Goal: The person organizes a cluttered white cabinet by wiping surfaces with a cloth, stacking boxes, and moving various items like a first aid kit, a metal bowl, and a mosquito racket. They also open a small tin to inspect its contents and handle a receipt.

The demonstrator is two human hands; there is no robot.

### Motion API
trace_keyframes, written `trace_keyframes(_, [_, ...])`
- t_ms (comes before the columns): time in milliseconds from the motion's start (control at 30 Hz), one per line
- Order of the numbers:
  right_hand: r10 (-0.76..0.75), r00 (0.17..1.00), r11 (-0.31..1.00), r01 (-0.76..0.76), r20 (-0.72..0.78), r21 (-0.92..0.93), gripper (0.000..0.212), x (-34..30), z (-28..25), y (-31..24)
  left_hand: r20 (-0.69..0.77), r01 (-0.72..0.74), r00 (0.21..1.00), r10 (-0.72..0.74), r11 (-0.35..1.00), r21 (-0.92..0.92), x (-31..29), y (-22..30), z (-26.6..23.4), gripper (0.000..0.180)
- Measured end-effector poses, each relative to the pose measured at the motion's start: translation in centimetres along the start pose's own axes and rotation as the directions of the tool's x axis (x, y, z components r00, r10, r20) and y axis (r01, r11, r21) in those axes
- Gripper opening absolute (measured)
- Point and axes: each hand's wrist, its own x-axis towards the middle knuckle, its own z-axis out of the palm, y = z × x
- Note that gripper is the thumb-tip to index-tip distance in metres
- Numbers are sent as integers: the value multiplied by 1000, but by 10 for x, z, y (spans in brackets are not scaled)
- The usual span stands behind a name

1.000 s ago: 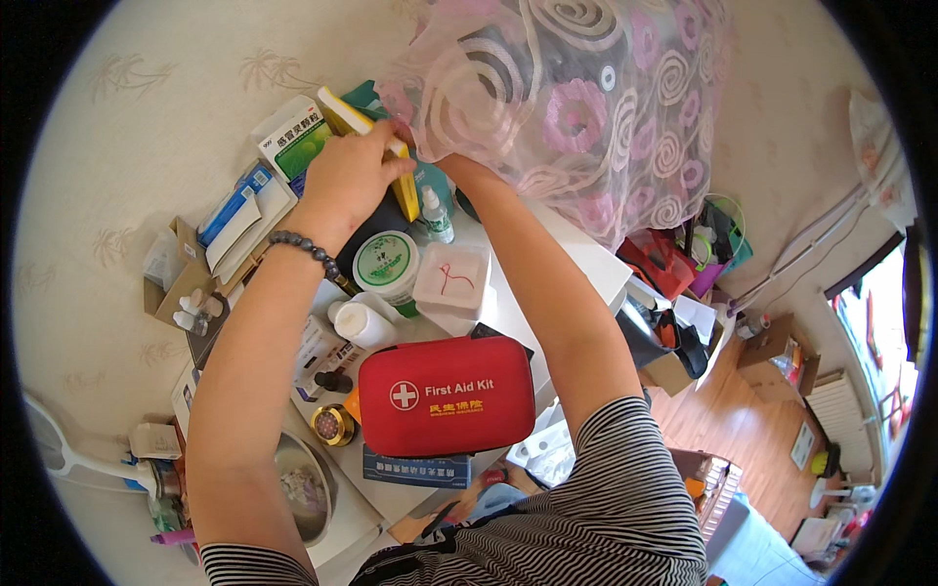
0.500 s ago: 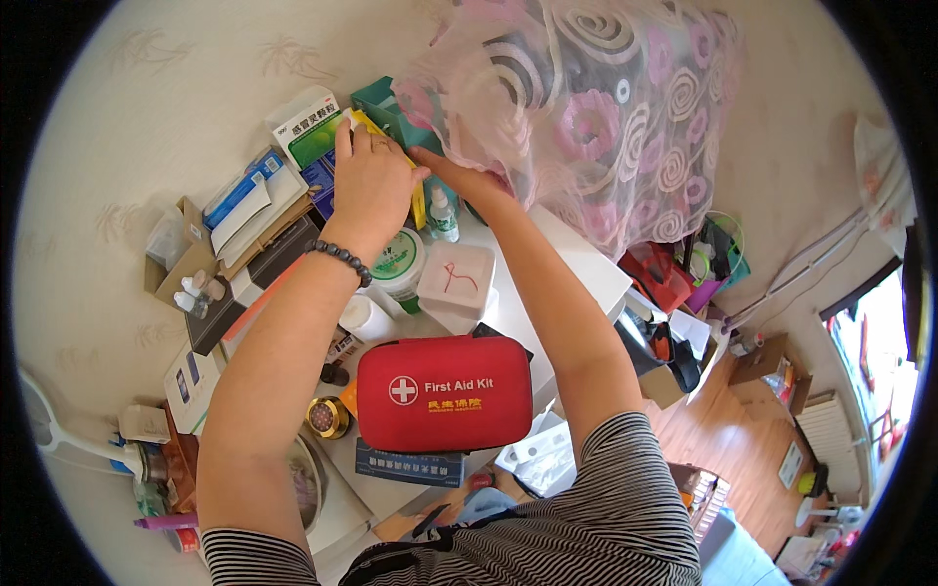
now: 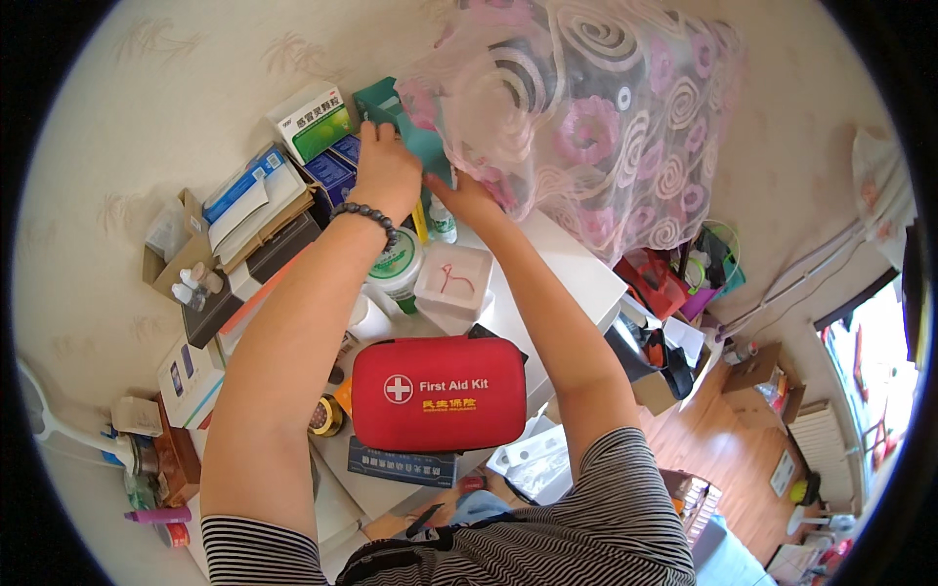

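At the back of the white table, both my hands are at a teal box (image 3: 422, 148). My left hand (image 3: 387, 176), with a dark bead bracelet at the wrist, closes over its left side, fingertips bent at the upper edge. My right hand (image 3: 473, 203) grips its lower right corner; the thumb shows, the other fingers are partly hidden by the curtain's edge. Below the hands stand a small spray bottle (image 3: 443, 221), a white tub with a green lid (image 3: 397, 258) and a translucent square container (image 3: 453, 278). A yellow box (image 3: 420, 221) shows only in part.
A red first aid kit (image 3: 440, 394) lies in front, above a dark blue box (image 3: 402, 463). Medicine boxes (image 3: 313, 125) and an open carton (image 3: 178, 262) line the wall. A sheer patterned cloth (image 3: 596, 127) drapes over the back right, beside the hands.
Both hands have shifted slightly right. The teal box has come forward between them, showing more of its side. The yellow box is now mostly covered, and blue boxes left of my hand show more.
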Motion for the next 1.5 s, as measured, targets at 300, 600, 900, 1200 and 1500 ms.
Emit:
trace_keyframes(300, [-125,988,989,117,-93,-86,43,-23,-2,32,-160,-39,987,34,999,-30,-25,-5,-29,23])
trace_keyframes(600, [-196,956,890,267,217,-370,26,9,-3,48,-42,-97,995,88,891,-444,-193,-17,-148,28])
trace_keyframes(900, [-374,893,856,437,251,-276,24,-15,-17,10,76,531,814,-576,685,-499,-413,-87,-168,25])
trace_keyframes(1200, [-296,902,810,412,316,-418,46,-110,-48,-84,-1,866,60,-998,53,-498,-656,-151,-166,23])
trace_keyframes(1500, [-658,690,753,617,302,229,34,-285,126,-378,-54,750,-22,-998,19,-661,-776,-207,-149,61])
